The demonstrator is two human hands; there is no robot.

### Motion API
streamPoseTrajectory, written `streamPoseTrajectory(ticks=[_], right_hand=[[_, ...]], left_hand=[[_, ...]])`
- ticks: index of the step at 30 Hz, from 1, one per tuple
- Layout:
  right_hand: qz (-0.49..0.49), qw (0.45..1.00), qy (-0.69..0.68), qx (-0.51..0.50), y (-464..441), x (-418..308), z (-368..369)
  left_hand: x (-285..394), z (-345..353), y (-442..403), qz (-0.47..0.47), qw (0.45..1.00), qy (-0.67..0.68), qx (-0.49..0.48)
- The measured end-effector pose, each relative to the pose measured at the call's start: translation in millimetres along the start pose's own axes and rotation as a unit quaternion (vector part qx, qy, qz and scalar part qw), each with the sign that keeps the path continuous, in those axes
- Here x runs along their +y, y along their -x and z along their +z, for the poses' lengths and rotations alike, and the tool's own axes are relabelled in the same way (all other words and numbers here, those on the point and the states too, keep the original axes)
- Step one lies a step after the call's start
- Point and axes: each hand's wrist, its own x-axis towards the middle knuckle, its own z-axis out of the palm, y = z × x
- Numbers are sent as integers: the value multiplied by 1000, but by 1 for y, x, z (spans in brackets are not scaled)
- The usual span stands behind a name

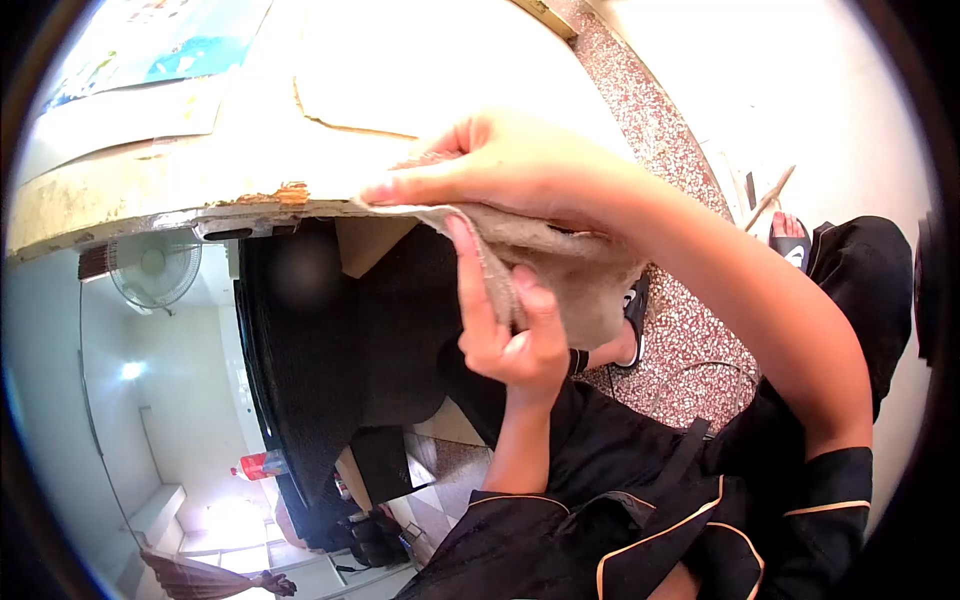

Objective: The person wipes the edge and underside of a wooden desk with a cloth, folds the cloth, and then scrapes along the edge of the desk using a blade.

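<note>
A grey-beige cloth [590,290] hangs in folds at the edge of a worn, pale tabletop [370,80]. My right hand [450,165] pinches the cloth's upper edge against the tabletop rim, its fingers partly hidden behind the thumb side. Below the rim, my left hand [515,335] grips a fold of the same cloth, with one finger extended upward along it. Chipped, splintered wood [290,193] shows on the rim left of the cloth.
Papers with a blue print [200,50] lie at the table's upper left. A dark black surface [350,300] is below the rim. A white fan [153,270] and a red-labelled bottle [262,465] appear at left. Sandalled feet [787,235] are on the speckled floor [690,320].
</note>
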Motion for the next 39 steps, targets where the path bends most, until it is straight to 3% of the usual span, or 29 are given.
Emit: streamPoseTrajectory(ticks=[3, 4, 5, 8, 9, 11, 13, 15, 17, 20, 23, 24, 26, 29, 31, 35, 39], right_hand=[[-60, 997, 36, 9, -5, -5, -5], [-135, 989, 21, 64, -6, 3, 1], [-134, 989, 28, 61, -1, 5, 3], [-262, 938, 175, 146, 14, 25, 10], [-260, 938, 182, 138, 14, 30, 15], [-327, 902, 174, 222, 18, 39, 24], [-318, 901, 176, 236, 18, 39, 32], [-321, 896, 132, 276, 13, 39, 42], [-306, 897, 154, 278, 13, 24, 46], [-289, 913, 36, 285, 1, 20, 54], [-304, 902, 109, 287, 6, 36, 46], [-252, 923, 117, 267, 12, 42, 43], [-236, 931, 85, 266, 15, 52, 42], [-181, 952, 40, 244, 23, 46, 42], [-204, 940, 44, 269, 17, 45, 48], [-222, 937, 48, 267, 12, 46, 39], [-236, 936, 74, 251, 10, 61, 28]], left_hand=[[-1, -9, -9, 11, 1000, -14, 9], [2, -7, -12, -24, 998, 42, 49], [0, -6, -17, -27, 995, 62, 79], [-12, -9, -33, -29, 986, 80, 141], [-12, -9, -35, -31, 985, 80, 152], [-11, -10, -38, -65, 985, 75, 140], [-11, -12, -41, -99, 985, 69, 119], [-10, -15, -47, -181, 957, 191, 120], [0, -16, -57, -213, 941, 208, 164], [8, -18, -65, -177, 929, 261, 196], [-4, -13, -52, -206, 927, 250, 187], [-14, -13, -41, -233, 926, 250, 160], [-25, -11, -27, -256, 926, 245, 131], [-8, -3, -36, -217, 944, 188, 162], [-2, -8, -42, -212, 951, 145, 173], [-7, -17, -45, -191, 955, 186, 129], [-28, 3, -45, -119, 965, 172, 157]])
